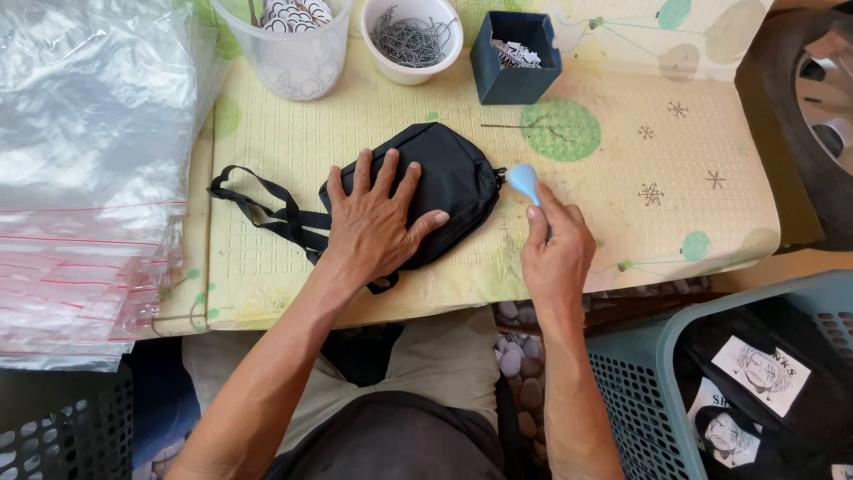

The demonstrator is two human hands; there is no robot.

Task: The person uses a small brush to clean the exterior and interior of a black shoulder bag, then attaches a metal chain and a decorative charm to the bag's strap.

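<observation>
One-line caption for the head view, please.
Left hand presses flat on a black bag on a patterned mat; right hand holds a light-blue tag at its edge.

two bare forearms in view, no sleeves down to the elbows, no watch, rings or gloves. left hand (378, 222) and right hand (555, 253) both bare, veins and knuckles showing, short nails. lap at bottom edge: light grey-beige shorts (444, 360) over the thighs, dark charcoal shirt hem (391, 440) bunched at the waist. upper arms and the rest of the body are out of frame.
</observation>
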